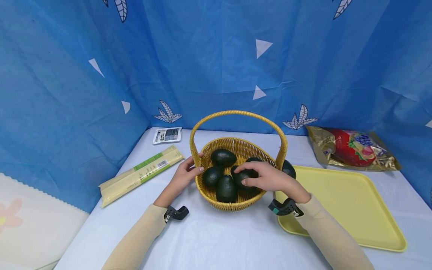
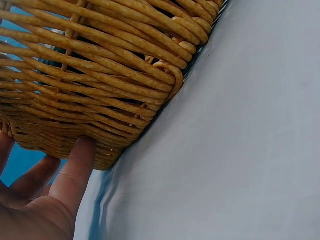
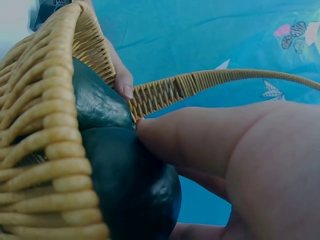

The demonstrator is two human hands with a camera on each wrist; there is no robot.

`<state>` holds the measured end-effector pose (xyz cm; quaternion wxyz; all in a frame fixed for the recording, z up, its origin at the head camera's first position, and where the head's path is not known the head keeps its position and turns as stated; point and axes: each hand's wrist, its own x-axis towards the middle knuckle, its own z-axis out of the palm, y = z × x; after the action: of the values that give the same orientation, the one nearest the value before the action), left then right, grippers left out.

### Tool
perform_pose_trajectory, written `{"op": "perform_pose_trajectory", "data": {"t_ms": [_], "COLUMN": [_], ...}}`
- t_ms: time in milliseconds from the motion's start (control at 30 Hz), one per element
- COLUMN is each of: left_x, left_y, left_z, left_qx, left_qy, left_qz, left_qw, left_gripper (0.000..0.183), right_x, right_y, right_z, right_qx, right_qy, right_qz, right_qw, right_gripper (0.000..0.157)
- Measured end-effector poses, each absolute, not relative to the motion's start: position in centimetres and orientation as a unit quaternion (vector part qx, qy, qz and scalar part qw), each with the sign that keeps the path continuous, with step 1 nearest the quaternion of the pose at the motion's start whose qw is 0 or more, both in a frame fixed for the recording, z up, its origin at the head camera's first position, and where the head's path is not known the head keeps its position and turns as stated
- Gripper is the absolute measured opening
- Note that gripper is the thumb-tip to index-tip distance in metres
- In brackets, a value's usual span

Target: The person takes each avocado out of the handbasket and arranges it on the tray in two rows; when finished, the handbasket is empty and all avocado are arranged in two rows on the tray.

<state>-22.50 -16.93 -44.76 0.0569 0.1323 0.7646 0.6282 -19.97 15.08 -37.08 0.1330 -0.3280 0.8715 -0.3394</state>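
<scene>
A yellow wicker basket (image 1: 221, 205) with a tall arched handle (image 1: 233, 112) stands on the white-covered table, several dark green avocados inside it. My left hand (image 1: 185, 173) holds the basket's left side by the foot of the handle, its thumb over the rim. Over the right half of the basket, my right hand (image 1: 270, 177) grips an avocado (image 3: 137, 185) between thumb and fingers, partly covering it from above. Another avocado (image 1: 227, 189) lies at the front of the basket, and one (image 1: 222, 157) at the back.
To the right lies a yellow tray (image 1: 351, 210), with an avocado (image 1: 289, 169) at its back left corner beside the handle. Behind it is a gold and red bag (image 1: 354, 147). A long cream and green packet (image 1: 141, 174) and a small white packet (image 1: 167, 135) lie left.
</scene>
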Motion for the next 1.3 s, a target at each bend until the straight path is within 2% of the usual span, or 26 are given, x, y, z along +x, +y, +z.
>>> {"op": "perform_pose_trajectory", "data": {"t_ms": [533, 867, 1167, 1300], "left_x": [-22.5, -22.5, -22.7, -22.8], "left_y": [-16.8, -17.0, -17.0, -17.0], "left_z": [-45.0, -44.9, -45.1, -45.2], "left_qx": [0.129, 0.127, 0.129, 0.129], "left_qy": [0.765, 0.768, 0.765, 0.765], "left_qz": [0.627, 0.626, 0.629, 0.628], "left_qw": [0.06, 0.056, 0.056, 0.058], "left_gripper": [0.056, 0.055, 0.055, 0.055], "right_x": [-19.0, -17.2, -15.3, -15.0], "right_y": [16.7, 20.8, 24.9, 27.0], "right_z": [-35.6, -33.3, -33.2, -33.7], "right_qx": [-0.308, -0.326, -0.325, -0.311], "right_qy": [0.865, 0.83, 0.831, 0.84], "right_qz": [-0.377, -0.429, -0.428, -0.425], "right_qw": [0.124, 0.141, 0.147, 0.132], "right_gripper": [0.036, 0.035, 0.035, 0.036]}}
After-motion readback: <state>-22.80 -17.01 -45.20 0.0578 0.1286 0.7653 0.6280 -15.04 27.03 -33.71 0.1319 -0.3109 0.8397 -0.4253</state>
